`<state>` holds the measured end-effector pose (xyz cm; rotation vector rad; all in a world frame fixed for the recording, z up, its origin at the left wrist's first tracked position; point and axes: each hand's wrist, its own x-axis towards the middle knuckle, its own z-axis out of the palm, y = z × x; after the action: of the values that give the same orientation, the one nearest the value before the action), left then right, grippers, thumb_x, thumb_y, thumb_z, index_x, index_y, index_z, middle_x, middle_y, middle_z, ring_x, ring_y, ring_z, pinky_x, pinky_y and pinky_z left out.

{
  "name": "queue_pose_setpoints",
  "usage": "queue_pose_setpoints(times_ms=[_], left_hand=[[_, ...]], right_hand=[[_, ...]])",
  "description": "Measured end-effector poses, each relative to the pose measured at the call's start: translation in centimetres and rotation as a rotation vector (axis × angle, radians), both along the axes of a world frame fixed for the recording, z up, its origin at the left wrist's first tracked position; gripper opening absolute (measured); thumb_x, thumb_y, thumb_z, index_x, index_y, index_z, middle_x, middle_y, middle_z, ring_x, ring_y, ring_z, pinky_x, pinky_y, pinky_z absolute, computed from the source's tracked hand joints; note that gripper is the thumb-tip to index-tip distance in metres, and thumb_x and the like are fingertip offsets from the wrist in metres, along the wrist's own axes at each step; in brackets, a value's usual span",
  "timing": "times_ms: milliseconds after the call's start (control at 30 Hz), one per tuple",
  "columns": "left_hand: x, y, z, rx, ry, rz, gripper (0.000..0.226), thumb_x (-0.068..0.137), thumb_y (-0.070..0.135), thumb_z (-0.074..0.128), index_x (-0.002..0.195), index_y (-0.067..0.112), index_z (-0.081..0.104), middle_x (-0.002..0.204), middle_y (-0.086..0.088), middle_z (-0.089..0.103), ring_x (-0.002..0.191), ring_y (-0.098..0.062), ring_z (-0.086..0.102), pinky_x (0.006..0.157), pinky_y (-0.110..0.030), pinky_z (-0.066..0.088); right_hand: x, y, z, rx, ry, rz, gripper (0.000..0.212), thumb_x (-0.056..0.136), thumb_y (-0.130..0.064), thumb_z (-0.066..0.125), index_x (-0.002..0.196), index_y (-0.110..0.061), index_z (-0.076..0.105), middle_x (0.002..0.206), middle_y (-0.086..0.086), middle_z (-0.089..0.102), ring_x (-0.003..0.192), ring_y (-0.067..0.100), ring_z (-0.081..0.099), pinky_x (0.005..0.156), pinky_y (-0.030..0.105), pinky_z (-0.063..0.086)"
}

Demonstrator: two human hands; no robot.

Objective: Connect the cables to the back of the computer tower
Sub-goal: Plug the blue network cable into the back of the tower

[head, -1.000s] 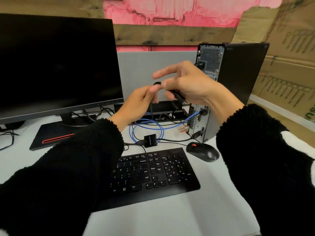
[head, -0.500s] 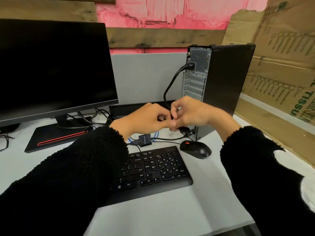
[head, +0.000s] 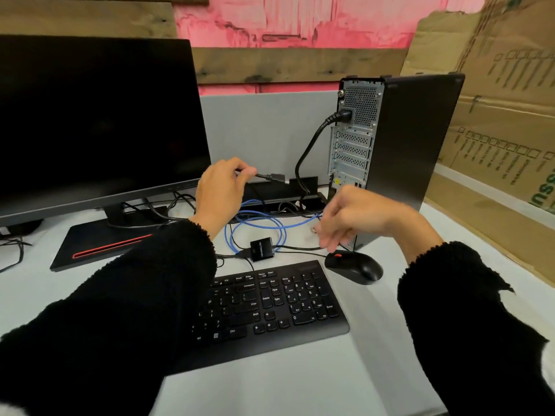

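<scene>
Two hands raised over desk (head: 300, 385) | left hand (head: 220, 193) grip pinching black cable plug (head: 274, 177) | right hand (head: 354, 217) blurred, fingers curled downward, grip unclear

Makeshift office workstation in an unfinished room. Pale counter (head: 300, 385) carries monitor (head: 96, 115), keyboard (head: 270, 307), mouse (head: 356, 267), computer tower (head: 414, 139) with its rear ports facing the camera. Grey partition panel (head: 264, 133) behind. Beyond it: pink wall (head: 300, 22) with rough wooden planks (head: 294, 67), flattened cardboard (head: 495, 115) leaning at right.
</scene>
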<state>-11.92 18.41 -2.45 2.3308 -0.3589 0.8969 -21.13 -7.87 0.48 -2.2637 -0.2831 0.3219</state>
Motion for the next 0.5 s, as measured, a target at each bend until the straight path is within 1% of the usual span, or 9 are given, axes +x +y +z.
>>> queue_pose_setpoints(times_ms=[67,133,200,233,300,333,400,467,500], left_hand=[[0.5,-1.1,0.0,0.007,0.001,0.016,0.028,0.099,0.047,0.060,0.095,0.023,0.073,0.069,0.014,0.055,0.075,-0.017,0.058,0.068,-0.036,0.049],[0.8,-2.1,-0.2,0.062,0.037,0.017,0.030,0.097,0.052,0.061,0.096,0.024,0.074,0.072,0.010,0.063,0.076,-0.019,0.063,0.070,-0.038,0.054],[1.1,-3.0,-0.4,0.154,0.091,-0.016,0.029,0.096,0.053,0.062,0.096,0.027,0.075,0.076,0.008,0.067,0.077,-0.019,0.065,0.068,-0.035,0.053],[1.2,-3.4,-0.5,0.191,0.127,-0.045,0.026,0.096,0.052,0.064,0.096,0.027,0.075,0.076,0.008,0.067,0.078,-0.019,0.065,0.068,-0.034,0.051],[1.3,-4.3,-0.7,0.236,0.220,-0.137,0.022,0.095,0.048,0.067,0.096,0.028,0.075,0.080,0.008,0.070,0.083,-0.018,0.066,0.071,-0.033,0.049],[1.4,-4.7,-0.9,0.247,0.267,-0.197,0.020,0.094,0.047,0.069,0.095,0.028,0.075,0.083,0.008,0.072,0.085,-0.017,0.066,0.075,-0.036,0.052],[1.3,-5.3,-1.1,0.236,0.333,-0.306,0.013,0.091,0.044,0.073,0.089,0.031,0.074,0.083,0.007,0.073,0.085,-0.015,0.068,0.081,-0.041,0.055],[1.1,-6.0,-1.3,0.181,0.333,-0.377,0.009,0.091,0.039,0.075,0.085,0.032,0.074,0.080,0.009,0.073,0.082,-0.011,0.068,0.081,-0.039,0.056],[0.8,-6.3,-1.3,0.138,0.326,-0.404,0.009,0.091,0.036,0.075,0.084,0.031,0.075,0.079,0.010,0.073,0.080,-0.008,0.067,0.079,-0.035,0.055]], right_hand=[[0.7,0.0,-1.5,-0.204,-0.025,-0.022,0.017,0.094,-0.002,0.064,0.102,-0.003,0.079,0.082,-0.003,0.080,0.074,0.009,0.077,0.061,0.018,0.053],[1.2,0.1,-2.9,-0.312,-0.074,-0.042,0.034,0.096,-0.006,0.059,0.128,-0.009,0.070,0.086,-0.008,0.079,0.066,0.002,0.071,0.061,0.015,0.052],[1.4,-0.1,-4.0,-0.296,-0.064,-0.052,0.051,0.097,-0.007,0.057,0.145,-0.023,0.057,0.103,-0.001,0.079,0.074,0.008,0.071,0.079,0.023,0.057],[1.3,-0.1,-4.3,-0.278,-0.069,-0.050,0.053,0.098,-0.006,0.056,0.144,-0.031,0.055,0.114,0.001,0.078,0.076,0.008,0.071,0.085,0.026,0.057],[1.4,-0.1,-4.8,-0.241,-0.113,-0.027,0.057,0.097,-0.001,0.052,0.144,-0.033,0.058,0.153,-0.004,0.052,0.073,0.006,0.074,0.086,0.033,0.060],[1.4,-0.1,-4.9,-0.223,-0.140,-0.013,0.058,0.097,0.003,0.050,0.143,-0.031,0.061,0.161,-0.012,0.031,0.068,0.004,0.073,0.081,0.034,0.062],[1.6,0.2,-4.8,-0.223,-0.186,0.017,0.056,0.097,0.005,0.048,0.140,-0.027,0.063,0.166,-0.017,0.015,0.058,-0.001,0.068,0.067,0.025,0.058],[1.8,0.7,-4.6,-0.235,-0.198,0.020,0.052,0.099,0.002,0.048,0.139,-0.028,0.064,0.161,-0.017,0.032,0.055,0.003,0.065,0.064,0.020,0.052],[1.8,0.8,-4.6,-0.247,-0.197,0.014,0.051,0.101,0.000,0.047,0.139,-0.029,0.064,0.145,-0.017,0.049,0.057,0.007,0.065,0.065,0.019,0.049]])
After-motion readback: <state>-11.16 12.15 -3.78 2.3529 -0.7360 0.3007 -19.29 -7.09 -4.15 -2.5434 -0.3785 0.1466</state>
